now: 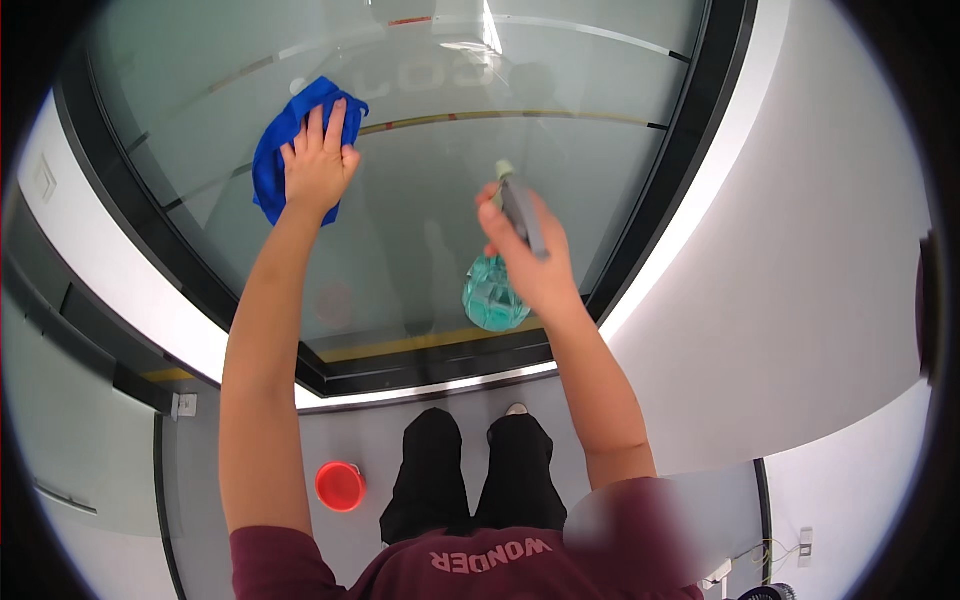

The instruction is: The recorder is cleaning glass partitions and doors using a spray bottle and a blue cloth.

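My left hand (319,166) lies flat, fingers spread, on a blue cloth (271,161) pressed against a large glass pane (420,187) in a black frame. To the right, my right hand (536,251) is wrapped around the neck of a spray bottle with a grey and pale green trigger head (521,210). The bottle's clear teal body (495,296) hangs below the fingers, in front of the lower part of the glass. Its nozzle points up towards the pane. Whether the bottle touches the glass cannot be told.
A red bucket (340,486) stands on the grey floor (360,427), left of my legs. The black window frame (442,371) runs along the bottom and sides of the glass. A curved white wall (772,247) is at the right. Wires (772,555) hang by a socket at lower right.
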Tool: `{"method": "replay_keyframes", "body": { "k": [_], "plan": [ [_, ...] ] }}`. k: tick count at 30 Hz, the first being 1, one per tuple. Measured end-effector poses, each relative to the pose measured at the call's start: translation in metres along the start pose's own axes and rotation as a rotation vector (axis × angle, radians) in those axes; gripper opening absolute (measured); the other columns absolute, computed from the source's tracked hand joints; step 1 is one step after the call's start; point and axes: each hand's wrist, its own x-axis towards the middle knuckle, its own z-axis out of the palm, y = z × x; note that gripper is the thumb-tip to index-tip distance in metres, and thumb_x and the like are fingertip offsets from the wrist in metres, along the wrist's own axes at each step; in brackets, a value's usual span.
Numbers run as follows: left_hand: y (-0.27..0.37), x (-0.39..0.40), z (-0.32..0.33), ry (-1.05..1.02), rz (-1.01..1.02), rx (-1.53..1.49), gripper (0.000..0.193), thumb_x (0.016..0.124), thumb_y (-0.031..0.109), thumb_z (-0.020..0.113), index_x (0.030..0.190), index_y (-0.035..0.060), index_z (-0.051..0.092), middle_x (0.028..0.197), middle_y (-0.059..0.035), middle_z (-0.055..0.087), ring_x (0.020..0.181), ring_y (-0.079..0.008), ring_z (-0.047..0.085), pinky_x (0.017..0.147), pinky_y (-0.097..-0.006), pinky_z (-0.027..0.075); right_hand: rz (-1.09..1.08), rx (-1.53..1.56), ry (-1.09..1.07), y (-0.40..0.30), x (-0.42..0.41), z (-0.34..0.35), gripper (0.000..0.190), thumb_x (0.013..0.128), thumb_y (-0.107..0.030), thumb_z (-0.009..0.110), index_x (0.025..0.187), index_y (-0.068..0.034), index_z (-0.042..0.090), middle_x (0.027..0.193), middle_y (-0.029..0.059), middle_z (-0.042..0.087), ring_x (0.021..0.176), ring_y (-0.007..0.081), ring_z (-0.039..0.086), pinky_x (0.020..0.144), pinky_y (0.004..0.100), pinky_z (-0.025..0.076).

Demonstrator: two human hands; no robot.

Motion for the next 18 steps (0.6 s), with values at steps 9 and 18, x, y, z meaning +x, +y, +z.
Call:
{"method": "replay_keyframes", "body": {
  "k": [9,18],
  "plan": [
    [-0.011,-0.001,0.016,0.173,0.063,0.034,0.068,0.083,0.029,0.051,0.148,0.0231,0.033,0.147,-0.0116,0.035,0.134,-0.0319,0.035,0.104,-0.0532,0.029,-0.024,-0.061,0.557,0.024,0.040,-0.081,0.042,0.090,-0.041,0.067,0.104,-0.001,0.061,0.080,0.0024,0.056,0.065,0.0119,0.057,0.059,0.0264,0.046],
    [-0.009,0.003,0.018,0.204,0.064,0.032,0.069,0.081,0.028,0.052,0.148,0.0224,0.034,0.143,-0.0122,0.040,0.130,-0.0327,0.040,0.102,-0.0532,0.031,-0.136,-0.163,0.160,0.014,0.009,-0.041,0.026,0.090,-0.027,0.068,0.103,-0.005,0.062,0.085,0.0022,0.061,0.070,0.0089,0.057,0.063,0.0252,0.047]
  ]
}}
